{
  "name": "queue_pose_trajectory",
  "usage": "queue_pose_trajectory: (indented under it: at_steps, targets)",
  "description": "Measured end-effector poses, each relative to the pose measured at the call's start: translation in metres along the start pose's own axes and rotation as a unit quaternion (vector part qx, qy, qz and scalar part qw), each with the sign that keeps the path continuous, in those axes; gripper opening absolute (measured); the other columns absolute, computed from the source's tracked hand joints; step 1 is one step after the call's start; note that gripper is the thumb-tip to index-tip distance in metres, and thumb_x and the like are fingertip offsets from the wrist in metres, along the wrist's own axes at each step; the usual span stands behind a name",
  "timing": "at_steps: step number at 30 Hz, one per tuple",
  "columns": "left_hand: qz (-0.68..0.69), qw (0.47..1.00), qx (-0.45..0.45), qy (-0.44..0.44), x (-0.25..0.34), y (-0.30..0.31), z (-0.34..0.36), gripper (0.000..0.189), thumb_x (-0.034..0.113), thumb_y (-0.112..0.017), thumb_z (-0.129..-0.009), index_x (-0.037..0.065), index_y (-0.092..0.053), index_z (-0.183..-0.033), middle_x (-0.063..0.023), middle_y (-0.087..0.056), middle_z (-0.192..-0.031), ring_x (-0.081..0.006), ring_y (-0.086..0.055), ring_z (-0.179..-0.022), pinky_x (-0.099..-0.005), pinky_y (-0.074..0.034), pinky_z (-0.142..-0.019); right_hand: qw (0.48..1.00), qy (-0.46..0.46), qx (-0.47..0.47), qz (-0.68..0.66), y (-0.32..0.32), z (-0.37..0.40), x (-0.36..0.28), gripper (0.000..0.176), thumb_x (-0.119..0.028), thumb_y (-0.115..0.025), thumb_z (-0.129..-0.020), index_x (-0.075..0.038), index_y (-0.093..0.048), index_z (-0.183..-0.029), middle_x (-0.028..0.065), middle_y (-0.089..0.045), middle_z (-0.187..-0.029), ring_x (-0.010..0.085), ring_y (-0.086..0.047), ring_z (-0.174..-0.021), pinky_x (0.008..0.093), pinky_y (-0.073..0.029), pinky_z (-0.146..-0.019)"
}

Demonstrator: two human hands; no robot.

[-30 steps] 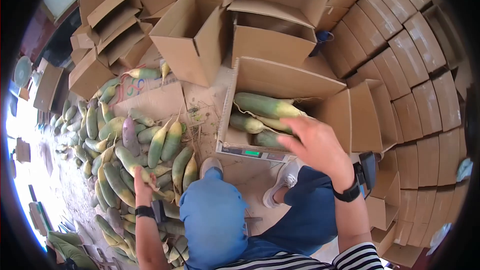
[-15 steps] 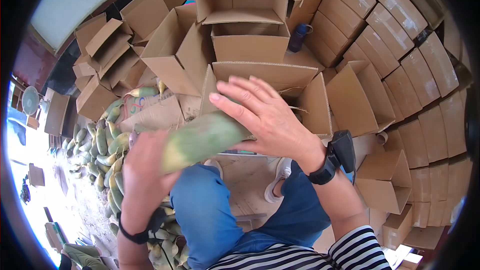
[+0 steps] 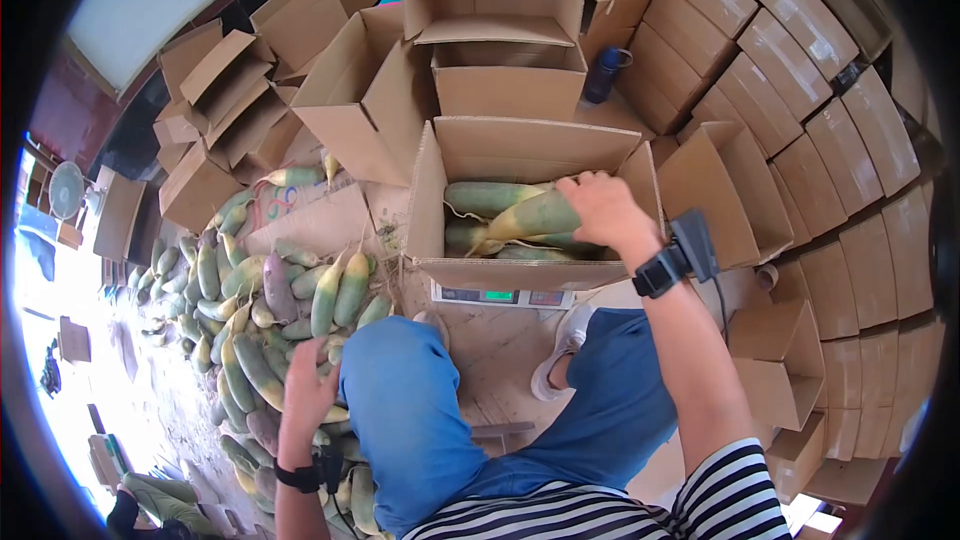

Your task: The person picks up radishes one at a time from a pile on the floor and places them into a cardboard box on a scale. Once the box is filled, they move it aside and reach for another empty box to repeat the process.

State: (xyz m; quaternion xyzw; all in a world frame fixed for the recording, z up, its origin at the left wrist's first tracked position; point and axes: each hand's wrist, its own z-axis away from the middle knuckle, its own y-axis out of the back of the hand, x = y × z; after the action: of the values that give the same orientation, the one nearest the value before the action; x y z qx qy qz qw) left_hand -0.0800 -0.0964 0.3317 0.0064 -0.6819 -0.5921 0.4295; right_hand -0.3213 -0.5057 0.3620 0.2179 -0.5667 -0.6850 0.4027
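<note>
My right hand point(image 3: 605, 210) is inside an open cardboard box point(image 3: 530, 274), its fingers curled over the right end of a green radish point(image 3: 532, 216). That radish lies slanted on top of several others, its pale root end pointing down and left. Another green radish point(image 3: 490, 198) lies along the box's back wall. The box stands on a digital scale point(image 3: 462, 295) with a lit green display. My left hand point(image 3: 312, 385) is beside my left knee, fingers apart and holding nothing, over the edge of a large pile of green radishes point(image 3: 258, 370).
Open cardboard boxes point(image 3: 505, 92) stand behind the box on the scale, and more lie at the back left. Stacked taped cartons point(image 3: 790, 70) form a wall on the right. A blue bottle point(image 3: 603, 75) stands between them. A purplish radish point(image 3: 279, 288) is in the pile.
The green radish that both hands held above my knees is now in the box under my right hand. My left hand has let go and moved down to the pile.
</note>
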Motion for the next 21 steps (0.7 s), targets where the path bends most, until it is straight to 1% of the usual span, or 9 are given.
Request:
queue_pose_trajectory:
  at_steps: [2, 6, 8, 9, 10, 12, 14, 17, 21]
  targets:
    - [0.054, 0.995, -0.047, 0.063, -0.034, -0.022, 0.016, 0.045, 0.008, -0.067, -0.081, -0.002, -0.055, -0.122, -0.0205, -0.061, -0.114, -0.0347, -0.063, -0.099, -0.041, -0.05, -0.086, 0.994, 0.04, -0.03, -0.101, -0.02, -0.008, -0.015, 0.054, -0.025, -0.076, -0.077, -0.009, -0.053, -0.123, 0.0168, -0.061, -0.11, 0.0353, -0.058, -0.108, 0.0427, -0.05, -0.091]
    - [0.107, 0.991, -0.037, 0.078, -0.116, -0.073, 0.041, 0.035, 0.011, -0.065, -0.083, -0.002, -0.059, -0.115, -0.0223, -0.065, -0.108, -0.0377, -0.064, -0.1, -0.0425, -0.05, -0.085, 0.983, 0.071, -0.045, -0.163, -0.035, -0.012, -0.016, 0.046, -0.028, -0.07, -0.083, -0.006, -0.054, -0.121, 0.0186, -0.06, -0.111, 0.0366, -0.059, -0.108, 0.0451, -0.05, -0.091]
    - [0.12, 0.986, -0.044, 0.104, -0.145, -0.09, 0.065, 0.035, 0.013, -0.065, -0.083, -0.002, -0.059, -0.115, -0.0225, -0.065, -0.108, -0.0379, -0.064, -0.1, -0.0427, -0.05, -0.085, 0.994, 0.037, 0.005, -0.103, -0.023, -0.005, -0.016, 0.041, -0.029, -0.065, -0.087, -0.005, -0.057, -0.12, 0.0197, -0.061, -0.111, 0.038, -0.06, -0.105, 0.0468, -0.05, -0.089]
    - [0.123, 0.984, -0.052, 0.12, -0.155, -0.097, 0.079, 0.035, 0.014, -0.065, -0.083, -0.002, -0.06, -0.114, -0.0226, -0.065, -0.108, -0.0379, -0.064, -0.101, -0.0429, -0.05, -0.086, 0.99, 0.046, 0.053, -0.124, -0.019, -0.003, -0.014, 0.039, -0.029, -0.064, -0.088, -0.006, -0.059, -0.118, 0.019, -0.062, -0.11, 0.0379, -0.062, -0.101, 0.0468, -0.051, -0.087]
    - [0.123, 0.981, -0.062, 0.135, -0.165, -0.104, 0.09, 0.035, 0.015, -0.065, -0.083, -0.002, -0.06, -0.114, -0.0227, -0.065, -0.108, -0.038, -0.064, -0.101, -0.043, -0.05, -0.086, 0.985, 0.051, 0.079, -0.143, -0.015, 0.002, -0.012, 0.038, -0.03, -0.063, -0.088, -0.007, -0.059, -0.118, 0.0185, -0.062, -0.11, 0.0378, -0.062, -0.1, 0.0464, -0.051, -0.087]
    - [0.12, 0.976, -0.083, 0.162, -0.179, -0.115, 0.113, 0.036, 0.016, -0.065, -0.083, -0.002, -0.06, -0.113, -0.0228, -0.065, -0.108, -0.0381, -0.063, -0.101, -0.0433, -0.05, -0.086, 0.986, 0.043, 0.064, -0.15, 0.006, 0.014, -0.015, 0.036, -0.029, -0.063, -0.089, -0.007, -0.059, -0.118, 0.0173, -0.061, -0.113, 0.0374, -0.061, -0.102, 0.0456, -0.05, -0.088]
    - [0.112, 0.971, -0.103, 0.182, -0.191, -0.121, 0.133, 0.036, 0.018, -0.065, -0.083, -0.001, -0.061, -0.113, -0.023, -0.065, -0.108, -0.0382, -0.063, -0.102, -0.0435, -0.05, -0.087, 0.962, 0.061, 0.171, -0.205, 0.015, 0.025, -0.019, 0.037, -0.028, -0.062, -0.091, -0.005, -0.058, -0.12, 0.0161, -0.061, -0.116, 0.037, -0.06, -0.104, 0.0448, -0.05, -0.089]
    - [0.103, 0.967, -0.128, 0.195, -0.202, -0.127, 0.149, 0.037, 0.021, -0.065, -0.083, -0.001, -0.061, -0.112, -0.0232, -0.065, -0.108, -0.0384, -0.063, -0.103, -0.0439, -0.05, -0.087, 0.951, 0.064, 0.209, -0.219, 0.023, 0.036, -0.022, 0.037, -0.026, -0.061, -0.092, -0.005, -0.057, -0.122, 0.015, -0.06, -0.118, 0.0366, -0.06, -0.106, 0.0441, -0.049, -0.089]
    - [0.091, 0.963, -0.154, 0.203, -0.207, -0.138, 0.159, 0.038, 0.024, -0.066, -0.083, -0.001, -0.062, -0.111, -0.0236, -0.066, -0.109, -0.0386, -0.063, -0.103, -0.0445, -0.05, -0.088, 0.958, 0.064, 0.156, -0.233, 0.032, 0.043, -0.026, 0.037, -0.027, -0.06, -0.093, -0.004, -0.057, -0.122, 0.0155, -0.06, -0.118, 0.0364, -0.06, -0.106, 0.0439, -0.049, -0.09]
